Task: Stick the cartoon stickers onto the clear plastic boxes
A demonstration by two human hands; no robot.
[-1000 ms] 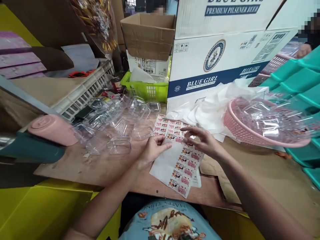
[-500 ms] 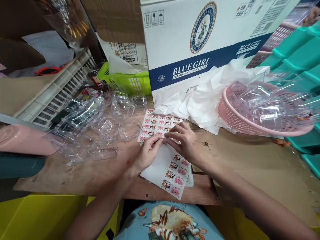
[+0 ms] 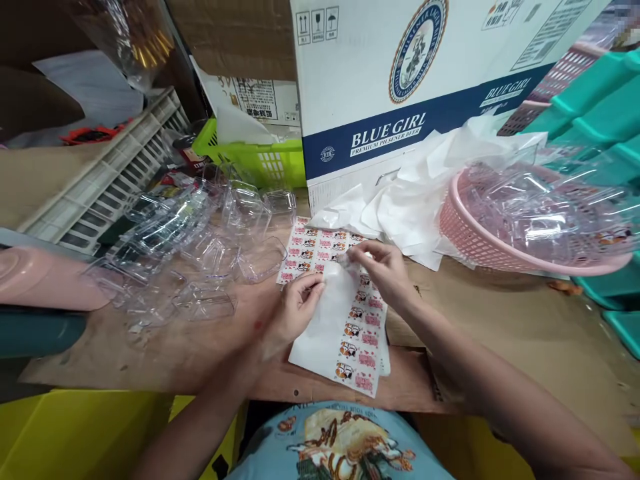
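A sticker sheet (image 3: pixel 325 333) lies before me, its left part bare backing and its right part printed with cat pictures and pink lettering. My left hand (image 3: pixel 299 308) pinches the upper left edge of this sheet between thumb and fingers. Just above the sheet, my right hand (image 3: pixel 383 270) is closed at the fingertips on a small clear sticker (image 3: pixel 346 261), which looks lifted off the backing. Farther back, a second printed sticker sheet (image 3: pixel 296 250) lies partly under the first one.
Clear plastic boxes (image 3: pixel 205 300) are heaped at the left by a pink bottle (image 3: pixel 50 280). Crumpled white paper (image 3: pixel 400 210) lies before a beer carton (image 3: pixel 360 153). A pink basket (image 3: pixel 480 247) of clear plastic pieces stands right, near teal bins (image 3: pixel 600 127). A green basket (image 3: pixel 275 167) is behind.
My right hand has moved up and right, away from my left hand, with a small sticker at its fingertips. My left hand stays at the sheet's edge.
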